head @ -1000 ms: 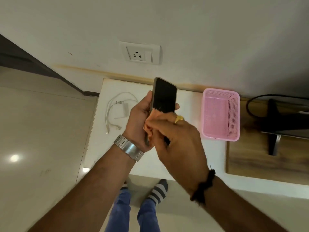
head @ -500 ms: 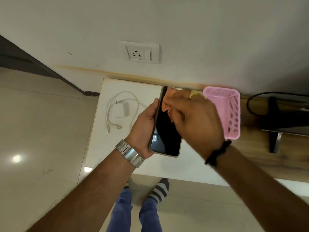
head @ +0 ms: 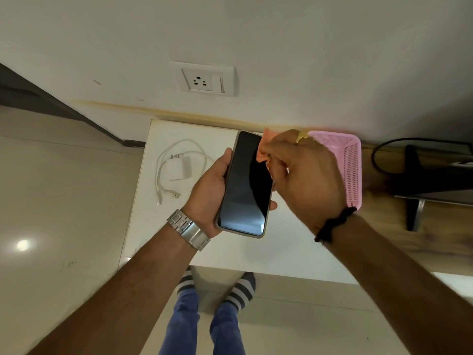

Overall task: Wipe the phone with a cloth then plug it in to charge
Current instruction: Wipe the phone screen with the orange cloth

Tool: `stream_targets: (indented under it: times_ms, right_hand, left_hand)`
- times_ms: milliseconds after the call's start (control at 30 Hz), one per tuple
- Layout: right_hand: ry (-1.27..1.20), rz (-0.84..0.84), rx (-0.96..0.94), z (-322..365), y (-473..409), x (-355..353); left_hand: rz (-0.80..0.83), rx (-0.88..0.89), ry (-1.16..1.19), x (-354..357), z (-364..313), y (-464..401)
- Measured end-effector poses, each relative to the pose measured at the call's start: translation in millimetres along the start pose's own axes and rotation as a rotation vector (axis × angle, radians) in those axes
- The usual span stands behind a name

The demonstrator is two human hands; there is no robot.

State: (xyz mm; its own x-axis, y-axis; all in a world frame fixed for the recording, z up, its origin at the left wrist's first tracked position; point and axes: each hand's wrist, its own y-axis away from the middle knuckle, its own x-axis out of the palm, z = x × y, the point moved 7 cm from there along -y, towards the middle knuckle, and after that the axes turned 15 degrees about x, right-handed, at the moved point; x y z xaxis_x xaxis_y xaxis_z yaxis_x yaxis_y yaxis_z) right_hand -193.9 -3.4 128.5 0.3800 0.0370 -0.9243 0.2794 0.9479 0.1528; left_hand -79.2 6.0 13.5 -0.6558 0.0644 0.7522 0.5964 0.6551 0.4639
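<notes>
My left hand [head: 207, 190] grips a dark-screened phone [head: 244, 185] from behind, screen facing up, above the white table [head: 281, 252]. My right hand [head: 304, 175] pinches a small orange cloth [head: 263, 152] against the phone's upper right edge. A white charger with its coiled cable [head: 179, 167] lies on the table to the left of the phone. A white wall socket [head: 204, 79] sits on the wall above the table.
A pink mesh basket [head: 350, 170] stands on the table just right of my right hand. Further right, a wooden surface [head: 384, 226] carries a dark stand and a black cable [head: 378, 155]. Tiled floor lies to the left; my socked feet show below.
My right hand with the cloth went from the phone's lower part up to its top, then slid off to the upper right edge. The phone has tilted flatter.
</notes>
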Motion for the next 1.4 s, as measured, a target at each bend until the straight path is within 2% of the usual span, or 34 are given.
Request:
stream_targets:
  times_ms: [167,233,300,367,500,567,700,767,900,1100,1233,1300,1400]
  right_hand:
    - [0.015,0.220,-0.153,18,74,22]
    - [0.049,0.150,-0.140,9,49,15]
    - [0.048,0.018,-0.037,-5,17,2]
    - [0.014,-0.022,0.032,-6,12,-1]
    - [-0.008,0.222,-0.099,25,59,23]
    - [-0.022,0.177,-0.108,25,42,17]
    - [-0.006,0.007,0.049,4,-21,-3]
    - [-0.020,0.025,0.052,8,-9,1]
    - [-0.092,0.179,-0.072,36,51,12]
    - [-0.065,-0.017,0.066,18,-8,8]
    - [-0.167,0.206,-0.081,47,55,31]
    - [-0.133,0.177,-0.096,37,44,24]
    - [-0.078,0.022,0.059,10,-7,9]
  left_hand:
    - [-0.005,-0.047,-0.015,-10,0,-4]
    - [-0.010,-0.059,-0.015,-9,6,-3]
    - [0.003,-0.030,-0.009,-6,7,-5]
    - [-0.016,0.001,0.010,-4,1,-8]
    - [-0.061,-0.046,0.069,-2,5,-8]
    - [-0.075,-0.046,0.054,3,13,-2]
    - [-0.073,-0.056,0.029,10,22,4]
    - [-0.087,-0.024,0.031,5,15,2]
    - [-0.144,-0.003,-0.001,-9,6,5]
    - [-0.077,-0.013,0.012,-1,10,3]
    - [-0.123,-0.021,0.012,-13,1,0]
    - [-0.110,-0.037,0.007,-11,5,2]
    - [-0.093,-0.031,-0.015,-3,12,1]
